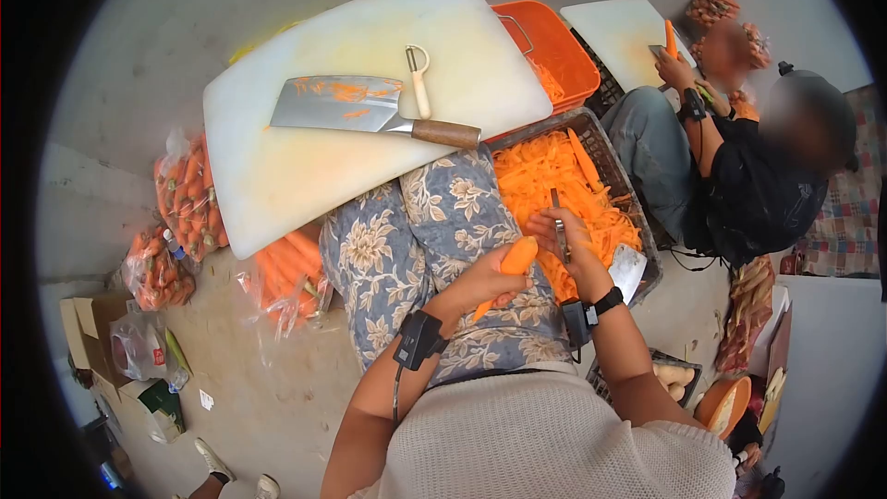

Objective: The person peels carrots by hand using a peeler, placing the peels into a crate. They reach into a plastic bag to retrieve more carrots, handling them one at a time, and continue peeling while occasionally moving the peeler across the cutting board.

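Observation:
My left hand (490, 281) is closed around a carrot (520, 255), whose orange thick end sticks up past the fingers and whose thin end shows below them. Just to its right, my right hand (580, 254) grips a narrow metal peeler (560, 233), held upright and apart from the carrot. Both hands are above my lap and beside a dark crate (652, 249) full of carrot peelings (545, 171). Across my knees lies a large white cutting board (370, 28). It bears a cleaver (337, 106) with orange scraps on its blade and a white-handled peeler (419, 83).
Bags of carrots (189, 189) stand left of the board, with an open bag of carrots (286, 277) by my knee. An orange bin (573, 55) is behind the crate. A metal blade (628, 270) rests at the crate's near edge. On the right, another person (739, 166) works at a second board (619, 37).

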Demonstrator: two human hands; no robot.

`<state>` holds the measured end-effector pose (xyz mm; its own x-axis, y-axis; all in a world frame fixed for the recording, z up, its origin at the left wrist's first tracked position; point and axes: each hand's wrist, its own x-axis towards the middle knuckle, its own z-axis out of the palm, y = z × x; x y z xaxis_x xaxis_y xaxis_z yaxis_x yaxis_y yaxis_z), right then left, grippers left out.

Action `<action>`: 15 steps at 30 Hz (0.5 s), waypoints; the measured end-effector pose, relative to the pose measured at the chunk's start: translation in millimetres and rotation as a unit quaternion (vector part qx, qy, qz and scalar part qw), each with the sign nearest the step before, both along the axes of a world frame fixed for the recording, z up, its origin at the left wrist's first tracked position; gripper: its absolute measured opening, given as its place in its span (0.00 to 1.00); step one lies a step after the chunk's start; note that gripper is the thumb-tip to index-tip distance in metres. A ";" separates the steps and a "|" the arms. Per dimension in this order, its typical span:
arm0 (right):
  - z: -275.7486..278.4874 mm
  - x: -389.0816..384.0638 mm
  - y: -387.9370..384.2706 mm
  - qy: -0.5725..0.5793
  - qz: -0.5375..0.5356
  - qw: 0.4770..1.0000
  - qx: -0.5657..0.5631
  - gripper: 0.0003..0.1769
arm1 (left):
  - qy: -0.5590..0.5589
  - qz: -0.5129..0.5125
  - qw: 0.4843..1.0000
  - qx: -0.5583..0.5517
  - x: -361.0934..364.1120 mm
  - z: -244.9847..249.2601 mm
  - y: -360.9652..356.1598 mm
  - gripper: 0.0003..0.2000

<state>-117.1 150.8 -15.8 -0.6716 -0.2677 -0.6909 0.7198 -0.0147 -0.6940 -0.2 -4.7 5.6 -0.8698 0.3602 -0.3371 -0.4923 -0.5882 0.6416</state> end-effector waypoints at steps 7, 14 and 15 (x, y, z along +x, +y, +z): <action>58.5 6.8 3.1 0.044 0.155 0.963 -0.215 0.19 | -0.021 -0.018 1.000 0.009 -0.2 -11.2 -0.5 0.13; 47.1 25.5 -4.9 0.349 0.427 0.834 -0.030 0.20 | -0.033 -0.005 0.998 -0.046 0.9 -5.1 8.6 0.12; 48.2 25.5 -3.4 0.356 0.419 0.835 -0.025 0.20 | -0.025 -0.013 0.998 -0.049 0.9 -4.7 9.9 0.12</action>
<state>-91.6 147.4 32.4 -0.4699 -0.8664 -0.1689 -0.1032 0.2439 -0.9643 0.7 5.2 0.9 -0.8415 0.3465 -0.4145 -0.5398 -0.5105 0.6693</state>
